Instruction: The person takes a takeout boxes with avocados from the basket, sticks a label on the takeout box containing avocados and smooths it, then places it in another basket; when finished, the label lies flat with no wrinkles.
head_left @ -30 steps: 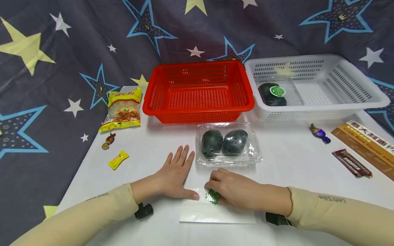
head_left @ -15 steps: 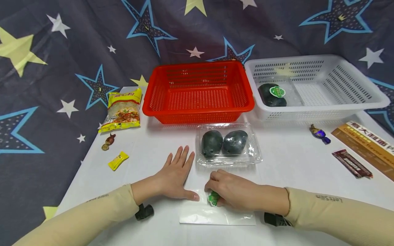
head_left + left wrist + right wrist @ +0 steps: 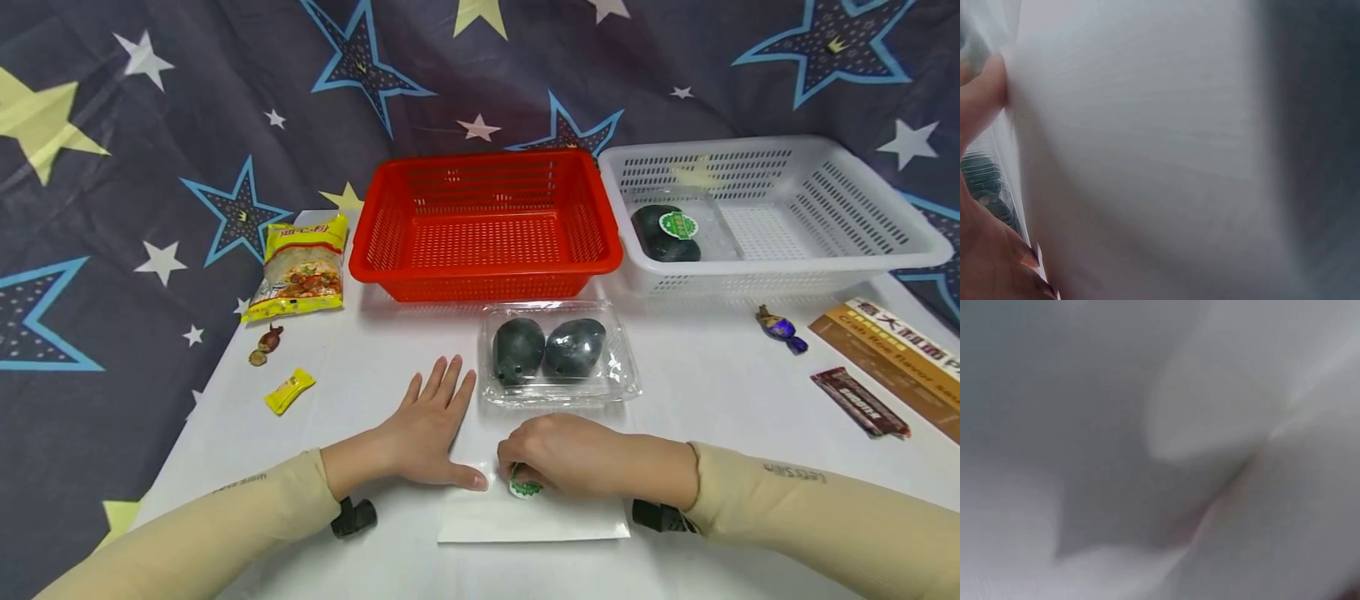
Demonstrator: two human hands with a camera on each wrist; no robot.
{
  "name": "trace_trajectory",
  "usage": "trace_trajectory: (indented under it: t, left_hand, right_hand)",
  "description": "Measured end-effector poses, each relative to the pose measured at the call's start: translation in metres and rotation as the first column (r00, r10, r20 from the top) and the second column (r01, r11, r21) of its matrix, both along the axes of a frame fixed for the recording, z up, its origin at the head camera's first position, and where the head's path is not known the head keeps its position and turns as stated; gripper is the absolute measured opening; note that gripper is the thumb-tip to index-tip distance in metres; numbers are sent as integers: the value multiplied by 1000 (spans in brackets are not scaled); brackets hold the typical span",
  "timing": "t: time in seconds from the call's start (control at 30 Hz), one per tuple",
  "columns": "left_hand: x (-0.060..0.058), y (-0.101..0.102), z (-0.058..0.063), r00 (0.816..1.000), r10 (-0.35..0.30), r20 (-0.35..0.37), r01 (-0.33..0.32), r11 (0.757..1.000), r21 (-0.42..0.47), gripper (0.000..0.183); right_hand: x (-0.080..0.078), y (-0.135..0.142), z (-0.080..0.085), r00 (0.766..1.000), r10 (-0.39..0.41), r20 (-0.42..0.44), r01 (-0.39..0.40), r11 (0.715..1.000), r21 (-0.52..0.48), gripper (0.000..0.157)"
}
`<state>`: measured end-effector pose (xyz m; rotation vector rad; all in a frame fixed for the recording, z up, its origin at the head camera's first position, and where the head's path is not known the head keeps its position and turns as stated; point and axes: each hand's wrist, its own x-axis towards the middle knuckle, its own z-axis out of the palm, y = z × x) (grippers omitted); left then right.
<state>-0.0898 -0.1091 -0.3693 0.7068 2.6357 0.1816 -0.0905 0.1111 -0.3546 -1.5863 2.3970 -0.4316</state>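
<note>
Head view: right hand (image 3: 566, 454), rolled since half a second ago, fingers curled, seemingly pinching green-and-white sticker (image 3: 527, 487) beneath; less green shows now, suggesting peeling from white sheet (image 3: 532, 525). Left hand (image 3: 426, 437) alongside, fingers spread, thumb on sheet. Beyond right hand: clear clamshell (image 3: 555, 397), two avocado-like fruits (image 3: 518, 350), standing before red basket (image 3: 486, 285).

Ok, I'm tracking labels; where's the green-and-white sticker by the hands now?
In the head view, low near the centre, the sticker is partly hidden by the right hand, over the white sheet, right of the left hand.
</note>
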Motion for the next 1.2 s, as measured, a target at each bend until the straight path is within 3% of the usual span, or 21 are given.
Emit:
trace_trajectory:
  t: [0.17,0.3,0.5,0.6,0.7,0.8,0.9,1.03,1.13,1.2]
  left_hand:
    - [0,0,0,1000,0,-2,0,1000,-5,123]
    - [0,1,0,1000,0,0,0,1000,-1,122]
    - [0,2,-1,1000,-4,5,4,1000,2,123]
    - [0,1,-1,1000,-3,7,3,1000,0,123]
    - [-1,-1,0,1000,-1,13,1,1000,1,121]
    - [-1,-3,1,1000,-1,15,1,1000,11,119]
    - [-2,-5,1,1000,9,17,-10,999,39,116]
    - [-7,-4,6,998,67,-20,-64,989,130,114]
    - [-14,1,11,987,102,-120,-77,976,202,116]
    - [-21,8,15,976,98,-197,-52,973,226,116]
  right_hand:
    - [-2,2,8,995,-26,94,22,999,45,10]
    - [-2,4,12,993,-26,118,22,999,40,10]
    - [-6,13,32,995,-6,98,20,989,-144,12]
    - [-23,25,53,995,-58,84,76,970,-230,17]
    - [-50,41,68,987,-159,39,163,952,-259,22]
    - [-77,56,72,971,-237,8,231,937,-262,25]
    - [-97,63,69,962,-267,55,272,933,-235,26]
    - [-108,61,63,946,-279,165,306,937,-171,24]
    - [-109,54,60,942,-272,197,300,945,-132,24]
    - [-109,49,58,948,-255,191,280,953,-119,25]
